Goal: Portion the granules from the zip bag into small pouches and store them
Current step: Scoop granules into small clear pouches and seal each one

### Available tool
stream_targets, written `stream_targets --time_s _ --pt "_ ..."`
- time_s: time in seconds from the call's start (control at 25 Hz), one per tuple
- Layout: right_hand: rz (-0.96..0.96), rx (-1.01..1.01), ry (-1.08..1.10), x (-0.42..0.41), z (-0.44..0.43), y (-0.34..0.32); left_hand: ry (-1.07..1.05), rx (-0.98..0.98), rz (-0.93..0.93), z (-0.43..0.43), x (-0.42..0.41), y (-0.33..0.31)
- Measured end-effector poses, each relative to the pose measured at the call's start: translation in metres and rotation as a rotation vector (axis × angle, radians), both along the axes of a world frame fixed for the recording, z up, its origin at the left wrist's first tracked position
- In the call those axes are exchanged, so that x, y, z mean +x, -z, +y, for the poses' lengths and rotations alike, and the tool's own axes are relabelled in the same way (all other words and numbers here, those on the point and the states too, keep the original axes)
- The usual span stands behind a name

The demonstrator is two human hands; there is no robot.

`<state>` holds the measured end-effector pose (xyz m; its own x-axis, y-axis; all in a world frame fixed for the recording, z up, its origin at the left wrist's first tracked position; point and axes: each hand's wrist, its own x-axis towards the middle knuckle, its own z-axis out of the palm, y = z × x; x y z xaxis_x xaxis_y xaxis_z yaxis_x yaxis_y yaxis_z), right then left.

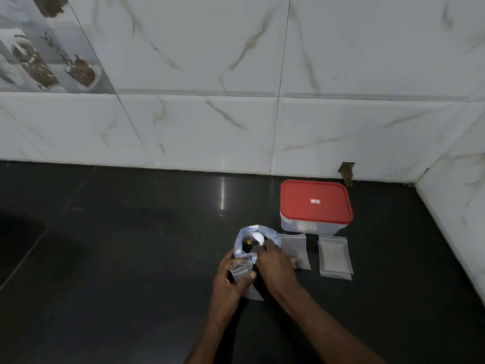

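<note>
Zip bag: the zip bag stands on the dark desk with its mouth open upward, just beyond both hands.
Granules: dark granules show inside that mouth; we cannot tell how much is left.
Right hand: our right hand reaches over the bag's near rim, its fingers pinched on the handle of the white spoon, whose bowl sits inside the bag.
Left hand: our left hand grips the small pouch, fingers and thumb curled round it, so its mouth gapes.
Key relation: the pouch mouth lies just on our side of the bag's rim, left of the spoon hand. The pouch's long axis slants from that mouth down toward us and to the right. The spoon bowl is beyond the pouch and slightly right of it.
Next move, as we judge it: the right hand lifts a scoop back toward us and leftward into the pouch mouth.
Risk: a narrow mouth; granules may spill over its edge.
Storage: two flat pouches lie right of the bag, in front of the red-lidded container, which is closed.
</note>
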<state>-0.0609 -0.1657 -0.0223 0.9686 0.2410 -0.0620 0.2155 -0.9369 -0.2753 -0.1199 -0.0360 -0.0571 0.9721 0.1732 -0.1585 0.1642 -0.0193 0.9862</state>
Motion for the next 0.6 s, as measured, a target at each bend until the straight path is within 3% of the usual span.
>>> stream_targets --time_s 0.2,0.44,0.6 --pt "0.06 0.092 -0.087 0.009 0.005 -0.001 0.004 -0.04 0.008 0.001 0.003 -0.003" --pt "0.205 0.7 0.412 0.021 -0.022 -0.02 -0.008 -0.013 0.008 0.005 0.004 0.001" --pt "0.256 0.854 0.535 0.02 -0.041 -0.037 -0.031 0.111 0.032 0.005 0.006 0.001"
